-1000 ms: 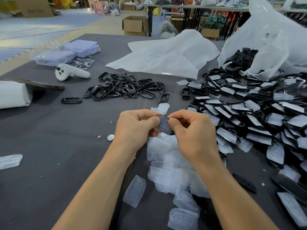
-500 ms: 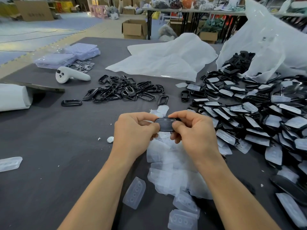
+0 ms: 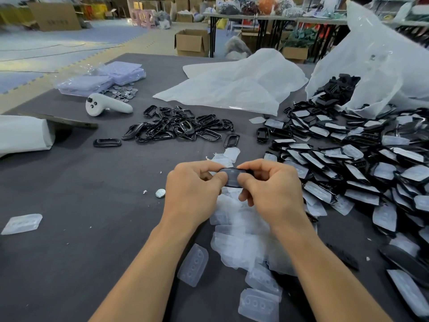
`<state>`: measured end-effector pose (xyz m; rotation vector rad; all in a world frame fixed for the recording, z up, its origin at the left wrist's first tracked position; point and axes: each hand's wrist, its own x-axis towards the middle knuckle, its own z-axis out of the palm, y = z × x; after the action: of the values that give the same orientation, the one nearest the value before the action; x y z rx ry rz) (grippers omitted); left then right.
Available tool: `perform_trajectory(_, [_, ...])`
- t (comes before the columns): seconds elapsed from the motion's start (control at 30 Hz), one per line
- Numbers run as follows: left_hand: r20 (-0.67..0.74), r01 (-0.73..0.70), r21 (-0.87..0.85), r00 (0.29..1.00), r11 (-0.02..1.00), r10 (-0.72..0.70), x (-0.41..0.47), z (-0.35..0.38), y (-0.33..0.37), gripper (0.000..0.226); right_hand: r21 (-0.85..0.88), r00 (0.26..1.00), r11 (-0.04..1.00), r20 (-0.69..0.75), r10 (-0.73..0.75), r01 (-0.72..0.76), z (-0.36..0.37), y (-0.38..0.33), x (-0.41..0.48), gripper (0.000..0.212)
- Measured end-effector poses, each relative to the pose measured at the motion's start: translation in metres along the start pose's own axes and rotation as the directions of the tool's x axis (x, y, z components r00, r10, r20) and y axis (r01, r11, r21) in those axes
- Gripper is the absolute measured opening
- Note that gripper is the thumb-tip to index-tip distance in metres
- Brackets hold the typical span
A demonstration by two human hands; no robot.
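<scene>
We found a white controller (image 3: 109,106) on the grey table (image 3: 69,263), near a pile of silvery discs (image 3: 123,92) and clear plastic boxes (image 3: 102,79). Black frames (image 3: 178,127) lay heaped mid-table, and one frame (image 3: 107,142) lay apart. A white plastic sheet (image 3: 234,87) lay behind them. Clear button pads (image 3: 241,235) were piled near us.
</scene>
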<state>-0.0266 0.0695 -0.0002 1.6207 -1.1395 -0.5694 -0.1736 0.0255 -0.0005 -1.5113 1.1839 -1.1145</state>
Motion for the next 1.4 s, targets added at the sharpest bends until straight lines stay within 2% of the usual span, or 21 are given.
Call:
perform_trajectory(0.07, [-0.009, 0.044, -0.055, 0.999, 0.998, -0.044, 0.000, 0.002, -0.001, 0.021, -0.016, 1.000, 1.000, 0.006, 0.000, 0.000, 0.000, -0.002, -0.001, 0.025])
perform_trajectory(0.17, [-0.030, 0.141, -0.233, 0.988, 0.962, -0.152, 0.004, 0.001, -0.001, 0.021, -0.054, 0.998, 0.997, 0.033, -0.054, 0.056, -0.002, -0.006, -0.002, 0.025])
perform_trajectory(0.27, [-0.004, 0.201, -0.338, 0.977, 0.920, -0.215, 0.007, -0.004, -0.003, 0.022, -0.257, 0.986, 0.953, 0.095, -0.138, 0.159, -0.002, -0.006, -0.006, 0.043])
perform_trajectory(0.33, [0.022, 0.218, -0.338, 0.975, 0.916, -0.223, 0.006, -0.006, -0.005, 0.020, -0.381, 0.979, 0.902, 0.089, -0.181, 0.202, -0.001, -0.006, -0.010, 0.046])
perform_trajectory(0.4, [0.031, 0.207, -0.316, 0.978, 0.926, -0.208, 0.002, -0.006, -0.005, 0.019, -0.423, 0.975, 0.879, 0.070, -0.209, 0.219, -0.001, -0.006, -0.011, 0.043])
perform_trajectory(0.5, [-0.003, 0.129, -0.245, 0.991, 0.961, -0.134, -0.004, -0.003, -0.004, 0.020, -0.496, 0.960, 0.826, 0.066, -0.273, 0.269, -0.008, -0.007, -0.008, 0.045])
perform_trajectory(0.57, [-0.047, 0.070, -0.178, 0.996, 0.982, -0.079, -0.006, -0.001, -0.003, 0.018, -0.563, 0.944, 0.777, 0.014, -0.331, 0.281, -0.019, -0.011, -0.002, 0.044])
perform_trajectory(0.63, [-0.088, 0.047, -0.089, 0.995, 0.995, -0.055, -0.008, 0.000, -0.004, 0.015, -0.638, 0.936, 0.745, -0.106, -0.335, 0.195, -0.035, -0.009, 0.008, 0.043])
perform_trajectory(0.7, [-0.132, 0.058, -0.005, 0.990, 0.998, -0.058, -0.007, 0.000, -0.006, 0.015, -0.700, 0.912, 0.714, -0.289, -0.291, 0.007, -0.057, -0.002, 0.018, 0.045])
perform_trajectory(0.77, [-0.187, 0.091, 0.053, 0.979, 0.994, -0.080, -0.005, -0.001, -0.007, 0.017, -0.672, 0.877, 0.721, -0.437, -0.200, -0.170, -0.072, 0.004, 0.021, 0.055])
perform_trajectory(0.83, [-0.240, 0.118, 0.120, 0.967, 0.986, -0.087, -0.002, -0.002, -0.005, 0.019, -0.625, 0.865, 0.755, -0.475, -0.165, -0.199, -0.072, 0.006, 0.020, 0.059])
perform_trajectory(0.97, [-0.258, 0.123, 0.219, 0.964, 0.968, -0.065, 0.003, -0.003, -0.008, 0.018, -0.667, 0.902, 0.745, -0.310, -0.302, 0.020, -0.040, 0.002, 0.017, 0.033])
perform_trajectory(1.07, [-0.171, 0.061, 0.250, 0.985, 0.966, -0.018, 0.004, 0.000, -0.014, 0.020, -0.660, 0.935, 0.736, -0.147, -0.323, 0.150, -0.010, 0.001, 0.019, 0.025])
perform_trajectory(1.17, [-0.069, -0.046, 0.348, 0.995, 0.936, 0.074, 0.007, 0.001, -0.020, 0.035, -0.646, 0.945, 0.729, -0.036, -0.325, 0.226, 0.014, 0.000, 0.029, 0.024])
perform_trajectory(1.3, [0.133, -0.148, 0.388, 0.986, 0.910, 0.103, 0.010, 0.003, -0.022, 0.060, -0.671, 0.990, 0.728, 0.088, -0.112, 0.142, 0.031, -0.005, 0.061, 0.043])
perform_trajectory(1.33, [0.169, -0.164, 0.415, 0.980, 0.895, 0.102, 0.010, 0.004, -0.022, 0.060, -0.704, 0.990, 0.696, 0.115, -0.083, 0.140, 0.034, -0.006, 0.070, 0.046])
perform_trajectory(1.4, [0.208, -0.198, 0.474, 0.972, 0.858, 0.109, 0.011, 0.006, -0.024, 0.053, -0.815, 0.983, 0.551, 0.169, -0.073, 0.181, 0.039, -0.009, 0.086, 0.045])
